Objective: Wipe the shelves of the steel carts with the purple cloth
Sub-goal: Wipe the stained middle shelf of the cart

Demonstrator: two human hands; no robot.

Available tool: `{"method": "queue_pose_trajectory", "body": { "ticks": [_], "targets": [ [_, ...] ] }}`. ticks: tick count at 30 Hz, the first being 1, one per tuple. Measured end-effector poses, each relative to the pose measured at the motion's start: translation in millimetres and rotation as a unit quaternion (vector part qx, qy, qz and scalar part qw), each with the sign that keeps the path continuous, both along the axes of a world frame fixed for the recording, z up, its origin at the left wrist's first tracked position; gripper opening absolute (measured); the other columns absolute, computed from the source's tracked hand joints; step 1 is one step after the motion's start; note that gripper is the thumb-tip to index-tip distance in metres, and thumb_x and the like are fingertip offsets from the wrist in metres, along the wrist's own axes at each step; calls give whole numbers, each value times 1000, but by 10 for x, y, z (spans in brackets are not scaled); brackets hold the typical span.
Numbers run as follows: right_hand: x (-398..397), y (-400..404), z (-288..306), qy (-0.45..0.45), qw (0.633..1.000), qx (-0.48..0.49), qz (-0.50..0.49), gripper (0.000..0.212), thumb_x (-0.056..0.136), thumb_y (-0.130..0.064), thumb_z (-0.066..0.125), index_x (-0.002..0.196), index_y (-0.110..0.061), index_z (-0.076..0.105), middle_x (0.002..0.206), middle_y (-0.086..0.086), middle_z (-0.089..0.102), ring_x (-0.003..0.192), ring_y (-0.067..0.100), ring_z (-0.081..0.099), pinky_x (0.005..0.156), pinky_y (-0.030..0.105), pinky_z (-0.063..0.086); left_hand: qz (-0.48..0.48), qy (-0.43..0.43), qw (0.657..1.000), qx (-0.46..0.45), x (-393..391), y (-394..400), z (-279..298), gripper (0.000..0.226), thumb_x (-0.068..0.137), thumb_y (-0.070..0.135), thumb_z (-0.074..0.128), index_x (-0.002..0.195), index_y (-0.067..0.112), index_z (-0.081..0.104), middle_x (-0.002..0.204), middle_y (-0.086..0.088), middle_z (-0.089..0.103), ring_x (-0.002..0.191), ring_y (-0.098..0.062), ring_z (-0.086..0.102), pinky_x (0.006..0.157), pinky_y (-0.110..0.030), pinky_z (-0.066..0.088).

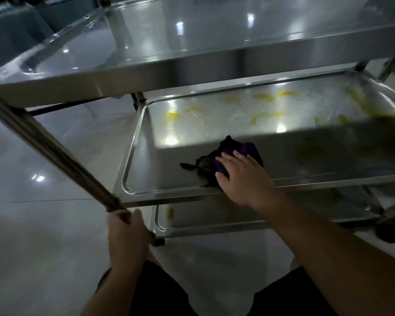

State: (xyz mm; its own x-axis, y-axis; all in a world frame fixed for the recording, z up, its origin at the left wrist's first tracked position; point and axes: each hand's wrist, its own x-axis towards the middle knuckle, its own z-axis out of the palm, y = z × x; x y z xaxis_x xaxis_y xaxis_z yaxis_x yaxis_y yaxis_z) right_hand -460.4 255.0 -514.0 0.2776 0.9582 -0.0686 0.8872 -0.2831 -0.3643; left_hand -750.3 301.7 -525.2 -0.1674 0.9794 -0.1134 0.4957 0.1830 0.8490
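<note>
Floor: pale glossy tiles (43,156) under a steel cart (192,71), dim light, ceiling lamps mirrored in every surface.
Cloth: purple cloth (228,156), bunched up, lying on the middle shelf (146,169) close to its near rim, left of centre.
Right hand: right hand (242,176) flat on the cloth, fingers spread and pressing down; nothing is gripped, the palm simply pins the fabric to the steel.
Left hand: left hand (126,233) closed round the slanted cart handle (50,151) at its lower end, bracing the cart.
Key relation: the shelf's long axis runs left to right across the view, and the yellow smears (267,96) lie beyond and to the right of the cloth (toward the far rim). The right hand is the nearer one and already on the cloth, so the likely sweep is away and rightward.
Other shelves: top shelf (214,37) looks clean; the bottom shelf (214,215) shows a yellow spot (170,213) near its left corner, not yet wiped by the look of it.
Hazard: a hard push could roll the cart, hence the bracing grip.
</note>
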Motion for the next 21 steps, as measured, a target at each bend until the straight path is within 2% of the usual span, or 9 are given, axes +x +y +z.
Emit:
{"method": "queue_pose_trajectory", "body": {
  "ticks": [2, 4, 7, 11, 14, 17, 21],
  "targets": [
    [149, -73, -14, -2, 1000, -2, -5, 64, 105, -58, 21, 164, -32, 26, 172, -13, 20, 159, 13, 9, 130, 42, 6, -122, 28, 991, 36, 309, -207, -63, 10, 103, 30, 63, 96, 34, 57, 94, 2, 68, 81, -17, 68, 65, -34, 53],
    [316, -161, -25, -7, 1000, -3, -15, 64, 105, -58, 22, 164, -33, 26, 172, -13, 20, 159, 12, 9, 130, 41, 5, -221, 64, 968, 101, 634, -239, 24, 13, 101, 32, 64, 92, 39, 57, 88, 8, 64, 78, -8, 64, 63, -25, 49],
    [595, -351, -13, -3, 999, -6, -31, 66, 102, -59, 21, 163, -34, 27, 171, -14, 22, 159, 12, 10, 130, 40, 5, -314, 115, 925, 183, 1031, -128, 183, 9, 99, 39, 59, 95, 41, 51, 95, 15, 54, 82, -5, 56, 66, -26, 46],
    [1076, -658, 15, -15, 998, -17, -58, 64, 104, -58, 22, 163, -35, 27, 171, -14, 21, 159, 11, 10, 130, 40, 7, -359, 152, 895, 216, 1467, 44, 249, 14, 100, 42, 56, 112, 39, 48, 111, 14, 46, 103, -11, 51, 89, -38, 48],
    [1449, -896, 32, -28, 994, -17, -101, 60, 107, -56, 30, 163, -34, 29, 171, -14, 23, 158, 12, 13, 130, 40, 8, -362, 207, 889, 191, 1777, 114, 249, 24, 103, 38, 56, 123, 25, 54, 122, 6, 46, 116, -21, 50, 103, -45, 44],
    [1762, -1090, 32, -26, 992, -20, -125, 59, 107, -56, 31, 162, -35, 28, 171, -14, 23, 158, 13, 14, 130, 41, 10, -380, 278, 864, 178, 2056, 59, 190, 33, 106, 41, 50, 128, 18, 57, 132, -5, 52, 125, -30, 51, 106, -48, 42],
    [2175, -1333, 31, -25, 988, -13, -151, 60, 106, -55, 34, 161, -33, 34, 169, -9, 29, 157, 18, 21, 128, 45, 18, -376, 301, 857, 180, 2225, -5, 69, 37, 106, 50, 44, 130, 24, 53, 139, -2, 50, 131, -27, 49, 110, -49, 39]
  ]
}}
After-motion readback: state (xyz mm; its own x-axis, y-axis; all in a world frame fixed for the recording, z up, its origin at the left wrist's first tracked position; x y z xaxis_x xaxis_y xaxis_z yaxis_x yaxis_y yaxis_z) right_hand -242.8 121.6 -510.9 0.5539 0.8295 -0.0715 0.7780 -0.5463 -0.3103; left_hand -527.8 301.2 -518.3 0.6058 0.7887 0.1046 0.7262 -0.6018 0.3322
